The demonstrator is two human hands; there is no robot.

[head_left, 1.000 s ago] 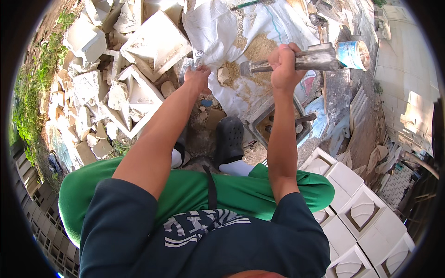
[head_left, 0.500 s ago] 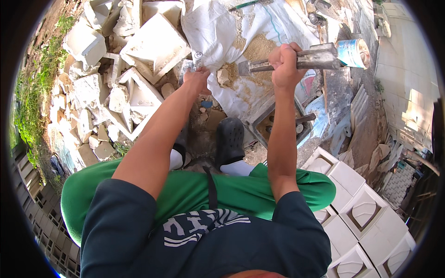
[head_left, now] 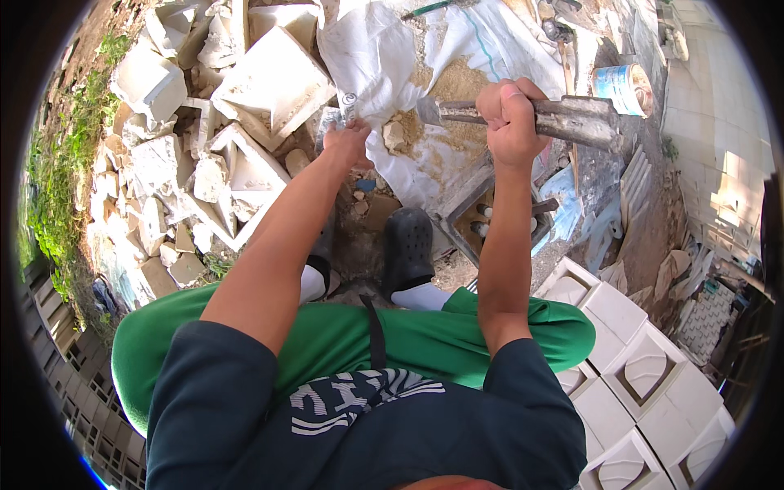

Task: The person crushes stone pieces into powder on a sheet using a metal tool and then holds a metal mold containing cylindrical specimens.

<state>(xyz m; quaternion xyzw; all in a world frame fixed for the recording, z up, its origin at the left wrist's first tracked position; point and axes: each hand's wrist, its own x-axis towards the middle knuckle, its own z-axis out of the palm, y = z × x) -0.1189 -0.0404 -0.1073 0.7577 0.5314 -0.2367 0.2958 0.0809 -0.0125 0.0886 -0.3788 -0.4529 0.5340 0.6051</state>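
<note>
My right hand (head_left: 514,122) is wrapped round a long grey bar-like tool (head_left: 580,121), crusted with dried cement. Its thin flat end points left and its thicker channelled end points right. The tool is held above a sand-strewn white sack. Low at the sack's left edge, my left hand (head_left: 347,145) is bent over a greyish piece (head_left: 331,118); its fingers are partly hidden, so the exact hold is unclear. Below the right hand and partly behind the forearm sits a square grey frame (head_left: 452,224) with small round pieces inside. A pale broken lump (head_left: 394,135) lies between the hands.
Broken white blocks (head_left: 273,82) are heaped on the left. Sand (head_left: 465,82) covers part of the white sack (head_left: 367,49). A blue-and-white bucket (head_left: 616,90) lies at the right. Patterned white blocks (head_left: 645,371) stand at lower right. My dark clog (head_left: 408,245) is near the frame.
My right hand has shifted slightly right, and the tool's thick end has dipped, tilting it down to the right. The left hand stays almost in place.
</note>
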